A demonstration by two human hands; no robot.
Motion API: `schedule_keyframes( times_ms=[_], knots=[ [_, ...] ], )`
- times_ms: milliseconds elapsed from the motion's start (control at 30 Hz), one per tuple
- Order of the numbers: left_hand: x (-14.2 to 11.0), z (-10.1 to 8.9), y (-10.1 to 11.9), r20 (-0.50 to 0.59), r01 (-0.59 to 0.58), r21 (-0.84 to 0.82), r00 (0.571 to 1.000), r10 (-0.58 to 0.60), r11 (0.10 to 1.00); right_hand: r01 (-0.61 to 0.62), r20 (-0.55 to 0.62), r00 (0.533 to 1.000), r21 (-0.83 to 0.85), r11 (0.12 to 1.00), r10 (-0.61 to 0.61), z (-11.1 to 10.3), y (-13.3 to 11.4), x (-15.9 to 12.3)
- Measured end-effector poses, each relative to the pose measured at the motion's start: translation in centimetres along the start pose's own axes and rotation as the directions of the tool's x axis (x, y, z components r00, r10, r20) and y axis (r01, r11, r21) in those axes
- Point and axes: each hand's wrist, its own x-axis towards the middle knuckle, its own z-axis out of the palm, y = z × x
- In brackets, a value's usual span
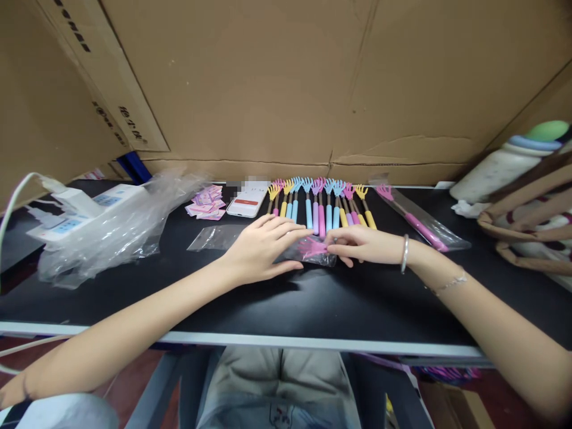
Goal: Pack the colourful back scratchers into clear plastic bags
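Observation:
A pink back scratcher [312, 246] lies at the middle of the black table, its hand-shaped head pointing left within a clear plastic bag [214, 238]. My right hand [357, 243] pinches it near the neck, at the bag's right end; its handle is hidden by the fingers. Over the bag, my left hand [263, 247] rests with fingers stretched out and thumb apart, covering the bag's middle. Just beyond my hands, several back scratchers [320, 208] with yellow, pink, blue and purple handles lie in a row. To the right, another pink back scratcher [420, 227] sits in a clear bag.
At left, a heap of clear bags [107, 232] partly covers a white power strip [71, 221]. Pink printed cards [207, 203] and a phone [248, 199] lie behind my left hand. A bottle [504, 164] and brown bag [522, 220] are at right. Cardboard [268, 83] walls the back.

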Motion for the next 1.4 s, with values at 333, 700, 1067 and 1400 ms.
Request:
schedule_keyframes(
  times_ms=[333,700,1067,1400],
  knots=[
    [0.0,1.5,-0.8,-0.041,0.065,-0.016,0.997,-0.066,0.998,-0.039,-0.051,0.997,0.208,0.977,0.051,0.7,1.1,0.9],
    [-0.1,2.1,-1.8,-0.096,-0.007,-0.097,0.995,-0.002,0.995,0.161,-0.011,0.986,0.322,0.933,-0.166,0.5,2.0,1.1],
    [-0.2,1.6,-2.2,-0.124,0.010,-0.068,0.992,-0.018,0.998,0.086,-0.045,0.996,0.306,0.948,-0.076,-0.3,1.4,1.0],
    [-0.4,1.4,-2.1,-0.254,-0.010,0.087,0.967,0.032,0.996,0.145,-0.021,0.989,0.365,0.920,-0.147,-0.2,0.7,0.4]
  ],
)
